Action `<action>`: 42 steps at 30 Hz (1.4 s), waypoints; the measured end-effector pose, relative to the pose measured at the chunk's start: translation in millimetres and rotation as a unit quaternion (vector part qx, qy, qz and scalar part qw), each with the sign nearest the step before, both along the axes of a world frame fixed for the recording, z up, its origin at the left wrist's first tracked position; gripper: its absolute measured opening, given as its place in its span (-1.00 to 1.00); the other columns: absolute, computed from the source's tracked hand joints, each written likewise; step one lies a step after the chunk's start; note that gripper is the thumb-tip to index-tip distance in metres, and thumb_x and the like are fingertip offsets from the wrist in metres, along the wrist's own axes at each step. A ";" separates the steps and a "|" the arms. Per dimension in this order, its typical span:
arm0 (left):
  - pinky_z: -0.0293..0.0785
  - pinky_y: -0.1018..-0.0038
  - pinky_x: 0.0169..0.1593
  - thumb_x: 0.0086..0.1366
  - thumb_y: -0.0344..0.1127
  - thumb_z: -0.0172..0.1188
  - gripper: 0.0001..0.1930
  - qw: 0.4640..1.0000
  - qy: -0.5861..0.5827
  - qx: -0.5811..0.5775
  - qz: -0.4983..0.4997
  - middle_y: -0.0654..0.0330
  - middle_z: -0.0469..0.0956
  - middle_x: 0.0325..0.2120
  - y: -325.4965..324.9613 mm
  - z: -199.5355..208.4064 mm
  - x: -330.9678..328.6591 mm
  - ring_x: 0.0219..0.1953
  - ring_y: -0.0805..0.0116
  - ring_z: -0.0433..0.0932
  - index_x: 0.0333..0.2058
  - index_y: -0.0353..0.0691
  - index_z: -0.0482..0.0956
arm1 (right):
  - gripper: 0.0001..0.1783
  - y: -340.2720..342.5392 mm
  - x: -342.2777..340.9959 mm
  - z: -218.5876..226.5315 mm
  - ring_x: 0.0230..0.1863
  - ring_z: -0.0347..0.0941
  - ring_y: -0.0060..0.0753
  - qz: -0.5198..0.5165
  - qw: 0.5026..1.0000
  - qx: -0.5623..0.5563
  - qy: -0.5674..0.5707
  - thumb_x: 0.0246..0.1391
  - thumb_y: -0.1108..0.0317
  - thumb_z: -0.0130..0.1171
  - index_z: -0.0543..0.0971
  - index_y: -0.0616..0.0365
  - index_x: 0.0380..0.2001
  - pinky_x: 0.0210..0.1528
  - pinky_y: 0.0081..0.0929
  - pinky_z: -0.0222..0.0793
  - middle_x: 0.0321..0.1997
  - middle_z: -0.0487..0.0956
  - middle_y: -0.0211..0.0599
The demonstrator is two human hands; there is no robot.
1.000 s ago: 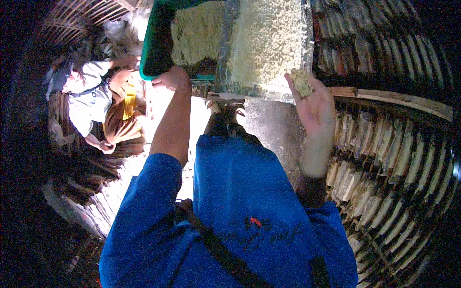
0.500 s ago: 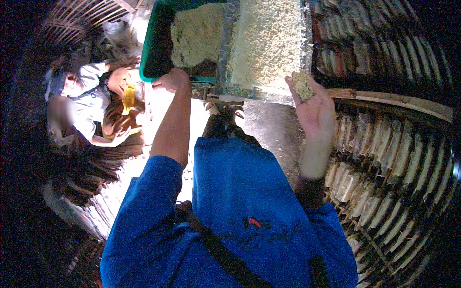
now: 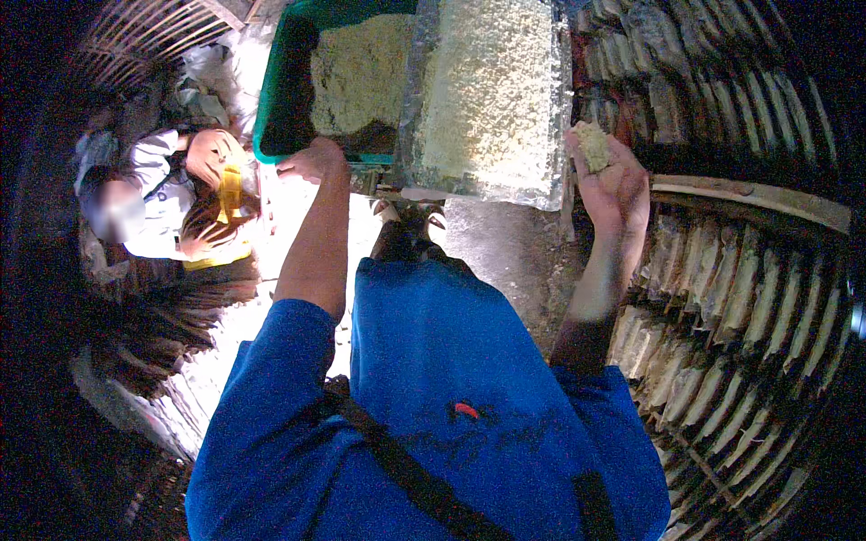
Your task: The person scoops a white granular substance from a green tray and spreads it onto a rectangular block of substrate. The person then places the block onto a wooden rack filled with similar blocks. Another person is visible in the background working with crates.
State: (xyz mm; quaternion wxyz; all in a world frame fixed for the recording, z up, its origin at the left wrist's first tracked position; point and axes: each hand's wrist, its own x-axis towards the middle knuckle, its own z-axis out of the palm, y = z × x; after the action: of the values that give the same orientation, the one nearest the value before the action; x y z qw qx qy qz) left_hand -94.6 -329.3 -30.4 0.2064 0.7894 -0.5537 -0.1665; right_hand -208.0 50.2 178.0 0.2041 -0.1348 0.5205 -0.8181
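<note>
While your right hand (image 3: 613, 180) is raised palm-up beside the right edge of the clear plastic tray, its fingers are curled around a small clump of pale crumbly material (image 3: 593, 144), which sits pinched at the fingertips and stands just clear of the tray's side. That clear tray (image 3: 550, 108) is filled with the same pale, grainy crumble and lies directly ahead of you, between your two hands. Your left hand (image 3: 311, 160) rests on the near rim of the green plastic tub (image 3: 271, 108), fingers bent loosely over the edge; it touches the rim, but you cannot tell from this view whether it grips it tightly. The tub holds a yellowish crumbly mass and sits just to the left of the clear tray, touching or nearly touching it. Both your arms come out of blue sleeves, and a dark strap (image 3: 406, 469) crosses your blue shirt. To your right, rows of filled transparent bags (image 3: 722, 298) stand packed on slatted racks, with a wooden bar (image 3: 749, 194) running across above them. To your left and lower down, another person in a white top (image 3: 153, 194) crouches on the bright floor, holding something yellow (image 3: 232, 189).
</note>
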 end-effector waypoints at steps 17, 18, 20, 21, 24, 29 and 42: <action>0.63 0.14 -0.08 0.01 -0.41 0.24 -0.13 1.000 0.006 0.003 -0.008 -0.17 0.11 0.13 -13.7 -14.6 4.3 -0.14 -0.14 0.56 0.22 -0.49 -0.09 | -0.53 -72.8 -156.3 -5.0 0.29 0.22 0.21 0.010 0.899 -0.324 -0.295 0.24 0.40 -0.12 0.29 0.49 0.15 0.40 0.20 0.05 0.24 0.34 0.25; 0.64 0.14 -0.08 0.01 -0.40 0.25 -0.12 0.999 -0.025 -0.016 -0.031 -0.16 0.13 0.11 -19.2 -29.4 10.3 -0.14 -0.14 0.56 0.22 -0.50 -0.09 | -0.53 -79.4 -166.7 -7.8 0.30 0.20 0.23 -0.004 0.913 -0.313 -0.262 0.25 0.41 -0.15 0.27 0.50 0.15 0.39 0.22 0.06 0.25 0.32 0.25; 0.65 0.14 -0.10 0.00 -0.40 0.26 -0.12 0.998 0.062 0.023 -0.003 -0.15 0.13 0.10 -8.7 -4.4 1.2 -0.15 -0.13 0.57 0.21 -0.50 -0.08 | -0.54 -81.0 -188.2 -14.2 0.31 0.18 0.25 -0.051 0.939 -0.286 -0.185 0.26 0.44 -0.21 0.22 0.51 0.16 0.37 0.26 0.08 0.27 0.28 0.25; 0.65 0.15 -0.11 0.00 -0.40 0.25 -0.12 0.999 0.046 0.028 0.008 -0.15 0.13 0.10 -10.0 2.1 6.5 -0.17 -0.13 0.58 0.21 -0.51 -0.08 | -0.56 -96.6 -191.1 -0.6 0.31 0.17 0.25 -0.110 0.934 -0.261 -0.220 0.27 0.44 -0.23 0.23 0.51 0.15 0.37 0.27 0.08 0.27 0.27 0.25; 0.66 0.14 -0.14 0.00 -0.39 0.25 -0.13 0.999 0.026 0.041 0.016 -0.15 0.13 0.11 -9.4 15.6 -3.9 -0.20 -0.13 0.59 0.21 -0.51 -0.08 | -0.63 -77.1 -243.3 -9.3 0.30 0.19 0.26 -0.008 0.925 -0.307 -0.225 0.28 0.44 -0.24 0.28 0.47 0.07 0.36 0.28 0.08 0.26 0.27 0.27; 0.66 0.11 -0.15 0.01 -0.39 0.24 -0.15 1.000 -0.017 0.002 0.013 -0.17 0.12 0.10 -13.2 -2.0 9.1 -0.22 -0.15 0.58 0.20 -0.51 -0.06 | -0.59 -85.2 -279.9 -18.9 0.26 0.23 0.27 -0.003 0.947 -0.250 -0.203 0.27 0.40 -0.17 0.29 0.44 0.10 0.35 0.22 0.14 0.25 0.28 0.27; 0.64 0.05 -0.13 -0.01 -0.41 0.23 -0.18 0.998 -0.067 -0.007 -0.021 -0.15 0.13 0.06 -14.0 -12.1 20.2 -0.14 -0.20 0.53 0.16 -0.48 -0.04 | -0.58 -102.8 -330.4 -34.0 0.32 0.20 0.16 -0.010 0.927 -0.256 -0.275 0.23 0.45 -0.11 0.35 0.38 0.13 0.41 0.29 0.00 0.29 0.32 0.14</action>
State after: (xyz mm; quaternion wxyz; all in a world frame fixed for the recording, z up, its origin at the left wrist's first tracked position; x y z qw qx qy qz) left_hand -74.4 -343.3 -42.5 0.1708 0.7853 -0.5841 -0.1138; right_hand -538.4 -52.5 144.1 0.2897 0.0529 0.2185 -0.9304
